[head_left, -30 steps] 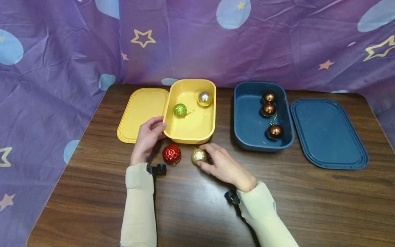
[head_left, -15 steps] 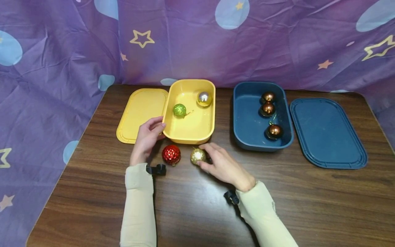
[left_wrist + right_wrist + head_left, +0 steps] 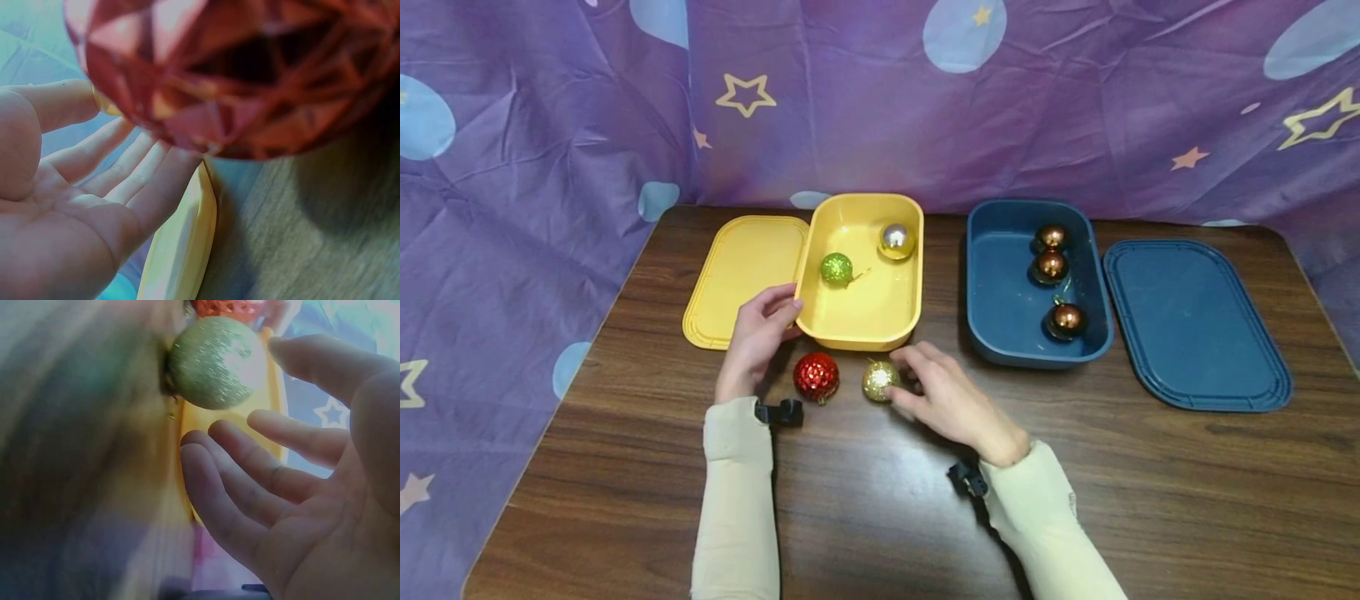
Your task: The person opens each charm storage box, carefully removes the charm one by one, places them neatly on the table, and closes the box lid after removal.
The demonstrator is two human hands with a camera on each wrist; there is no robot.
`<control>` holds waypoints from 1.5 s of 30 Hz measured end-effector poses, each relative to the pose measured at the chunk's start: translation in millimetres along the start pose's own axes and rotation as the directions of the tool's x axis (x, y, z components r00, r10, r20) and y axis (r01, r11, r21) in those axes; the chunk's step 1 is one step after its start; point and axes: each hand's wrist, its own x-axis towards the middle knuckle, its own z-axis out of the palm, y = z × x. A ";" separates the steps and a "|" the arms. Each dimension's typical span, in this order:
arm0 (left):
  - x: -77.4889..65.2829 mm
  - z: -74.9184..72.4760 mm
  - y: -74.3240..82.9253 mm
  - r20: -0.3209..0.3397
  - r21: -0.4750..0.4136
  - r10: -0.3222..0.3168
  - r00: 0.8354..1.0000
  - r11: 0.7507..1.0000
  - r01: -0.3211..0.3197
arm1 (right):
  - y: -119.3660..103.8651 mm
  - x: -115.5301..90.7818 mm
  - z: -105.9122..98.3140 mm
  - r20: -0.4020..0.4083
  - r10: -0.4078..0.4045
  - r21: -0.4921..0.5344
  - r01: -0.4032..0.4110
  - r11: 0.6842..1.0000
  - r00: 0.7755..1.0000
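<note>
My left hand [image 3: 760, 333] rests against the front left corner of the yellow container [image 3: 859, 343], its fingers fairly straight in the left wrist view. Close by the left wrist, a red faceted Christmas bauble [image 3: 816, 377] lies on the table and fills the top of the left wrist view [image 3: 237, 75]. A gold glitter bauble [image 3: 881, 381] lies in front of the yellow container. Right beside it is my right hand [image 3: 951, 400]; in the right wrist view a gap shows between the spread, relaxed fingers and the bauble [image 3: 215, 362].
Inside the yellow container are a green glitter bauble [image 3: 837, 269] and a silver-gold one [image 3: 897, 242]. A blue container [image 3: 1000, 333] holds three brown baubles [image 3: 1066, 321]. A yellow lid [image 3: 741, 275] lies left, a blue lid [image 3: 1198, 325] right. A purple cloth [image 3: 865, 108] hangs behind.
My right hand has drawn slightly right, its fingers coming away from the gold bauble, which stays put. The left hand and the containers have not moved.
</note>
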 end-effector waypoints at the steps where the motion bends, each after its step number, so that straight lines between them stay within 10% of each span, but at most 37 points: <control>1: 0.0 -0.4 -0.2 -0.001 -0.002 0.000 1.000 1.000 0.000 | -0.3 -0.1 -1.3 -0.007 -0.004 -0.006 0.004 1.000 1.000; 26: 4.4 -3.8 -4.9 0.011 -0.024 0.020 1.000 1.000 -0.019 | -20.9 31.4 -52.8 -0.169 -0.152 -0.096 0.138 0.986 0.974; 45: 4.0 -2.1 -4.0 0.007 -0.042 0.015 1.000 0.999 -0.015 | -47.3 94.1 -85.3 0.013 -0.158 -0.267 0.155 0.951 0.987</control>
